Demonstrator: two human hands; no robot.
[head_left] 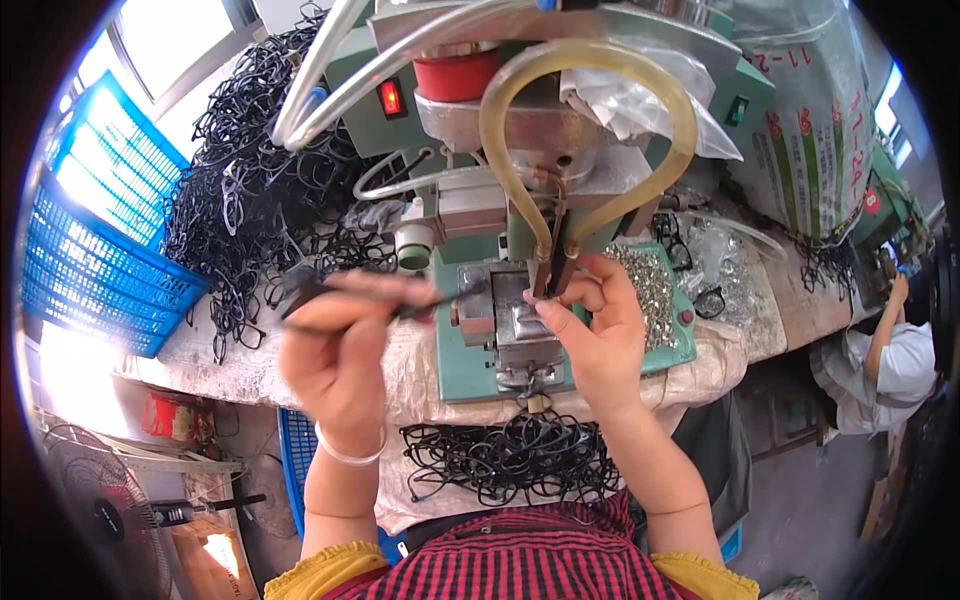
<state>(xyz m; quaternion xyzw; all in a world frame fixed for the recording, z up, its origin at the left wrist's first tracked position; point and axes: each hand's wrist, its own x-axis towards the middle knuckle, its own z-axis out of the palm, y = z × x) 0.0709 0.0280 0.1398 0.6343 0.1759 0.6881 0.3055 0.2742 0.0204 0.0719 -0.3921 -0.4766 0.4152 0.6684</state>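
My left hand (345, 360), smeared by motion, is raised at the left of the green bench machine (450, 360). Its fingers are closed round a black eyeglass frame (302, 288), blurred, with a thin dark end reaching toward the metal fixture (515, 320). My right hand (608, 345) is at the machine's two upright metal jaws (550, 272), thumb and forefinger pinched together just above the fixture. Whatever lies in that pinch is too small to make out. A thick yellowish hose (685, 120) loops down to the jaws. Small shiny metal parts (648, 295) lie heaped beside my right hand.
Black eyeglass frames are piled at the back left (265, 150), with another heap (510, 455) before my lap. Blue plastic baskets (110, 260) stand left. A large printed sack (800, 140) sits back right. A fan (105, 515) is low left; another person (885, 360) sits far right.
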